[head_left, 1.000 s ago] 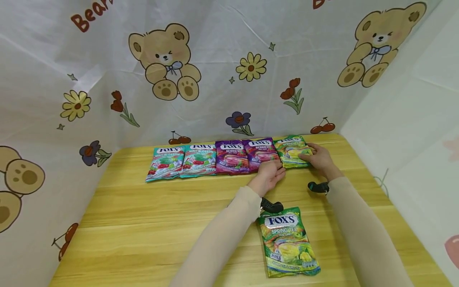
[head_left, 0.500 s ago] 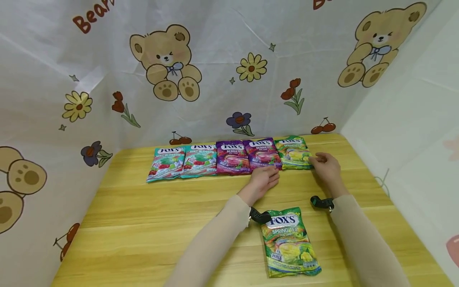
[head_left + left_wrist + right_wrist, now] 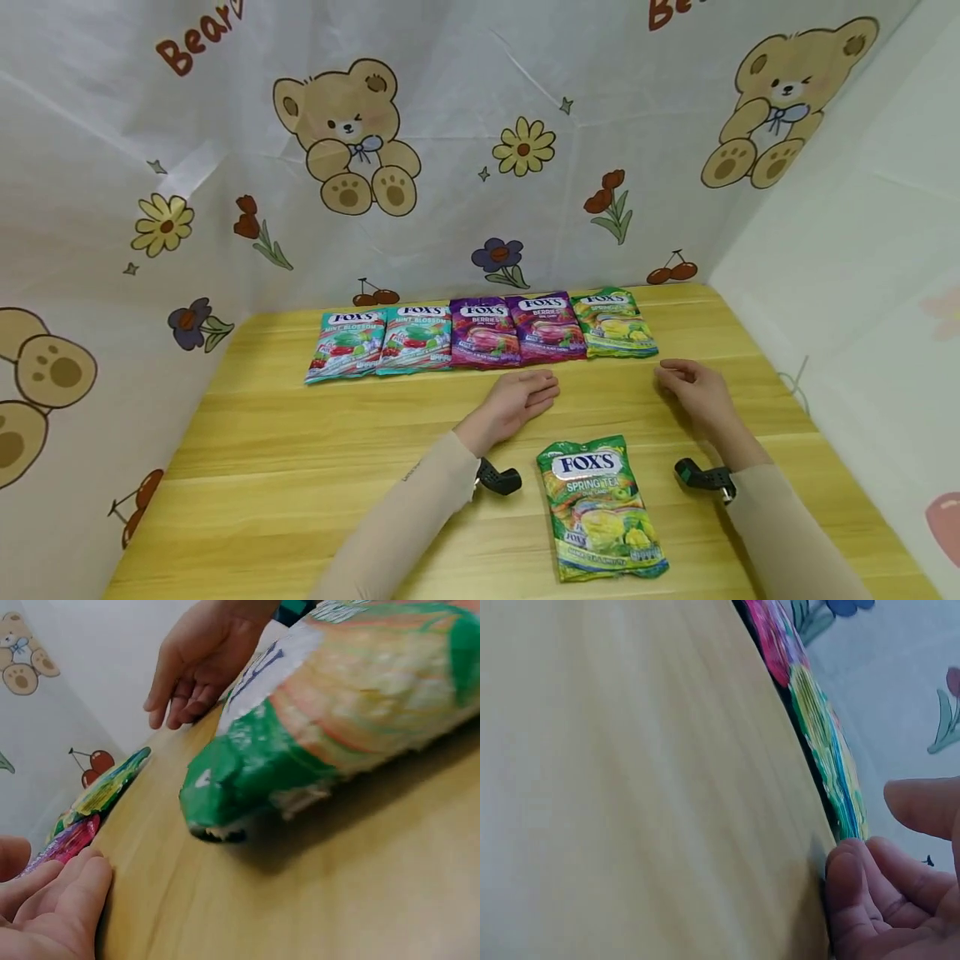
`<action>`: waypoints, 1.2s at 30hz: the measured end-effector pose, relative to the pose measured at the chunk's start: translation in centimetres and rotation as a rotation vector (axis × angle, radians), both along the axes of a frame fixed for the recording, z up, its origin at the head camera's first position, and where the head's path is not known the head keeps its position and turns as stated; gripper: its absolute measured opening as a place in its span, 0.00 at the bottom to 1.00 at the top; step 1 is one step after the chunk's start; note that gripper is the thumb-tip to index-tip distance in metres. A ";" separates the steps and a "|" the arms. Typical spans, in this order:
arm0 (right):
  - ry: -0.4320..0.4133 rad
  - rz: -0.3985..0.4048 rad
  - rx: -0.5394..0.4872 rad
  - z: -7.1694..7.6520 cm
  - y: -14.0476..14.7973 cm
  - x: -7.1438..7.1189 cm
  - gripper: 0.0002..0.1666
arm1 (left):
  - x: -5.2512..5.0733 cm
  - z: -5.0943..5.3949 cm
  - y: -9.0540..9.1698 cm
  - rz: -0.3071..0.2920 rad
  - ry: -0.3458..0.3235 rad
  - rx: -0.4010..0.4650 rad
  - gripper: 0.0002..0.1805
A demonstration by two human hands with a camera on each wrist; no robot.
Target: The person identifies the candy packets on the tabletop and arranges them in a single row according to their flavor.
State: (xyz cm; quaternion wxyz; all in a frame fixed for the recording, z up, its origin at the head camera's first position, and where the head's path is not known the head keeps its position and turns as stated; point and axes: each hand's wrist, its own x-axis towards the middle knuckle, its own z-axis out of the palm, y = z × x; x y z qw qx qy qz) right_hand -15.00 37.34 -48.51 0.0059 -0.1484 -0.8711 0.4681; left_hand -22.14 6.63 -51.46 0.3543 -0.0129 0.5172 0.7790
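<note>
My left hand (image 3: 512, 405) rests low over the table, in front of the purple berries candy bags (image 3: 550, 329), with its fingers loosely extended and nothing in them. To its right, my right hand (image 3: 699, 397) is just short of the green spring tea candy bag (image 3: 613, 323) that ends the row, its fingers relaxed and holding nothing. A second spring tea candy bag (image 3: 602, 508) lies face up nearer the front, between both forearms. In the left wrist view that bag (image 3: 360, 712) looms close. The right wrist view has the fingers (image 3: 847, 881) near the row's end.
Two teal mint blossom candy bags (image 3: 415, 337) lie at the row's left end, beside another purple berries bag (image 3: 484, 333). The wooden table (image 3: 300, 475) meets a white printed cloth (image 3: 450, 192) at the back. A pale wall (image 3: 847, 308) stands on the right.
Both hands have drawn back toward the front, away from the row. The right hand has let go of the row's spring tea bag; the left has also shifted leftward.
</note>
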 end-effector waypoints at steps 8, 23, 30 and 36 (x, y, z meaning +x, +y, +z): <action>-0.035 0.129 -0.043 0.3 -1.6 3.4 0.36 | 2.3 -0.1 -3.4 -0.025 -0.010 -0.008 0.23; -0.254 0.425 -0.574 0.9 -2.8 7.0 0.39 | 7.8 1.3 -8.2 -0.085 -0.045 -0.041 0.24; -0.351 0.420 -0.658 1.0 -3.0 8.9 0.37 | 10.7 1.9 -9.2 -0.132 -0.085 -0.039 0.24; -0.431 0.451 -0.749 1.4 -3.1 10.1 0.36 | 12.3 2.1 -9.0 -0.192 -0.110 -0.049 0.22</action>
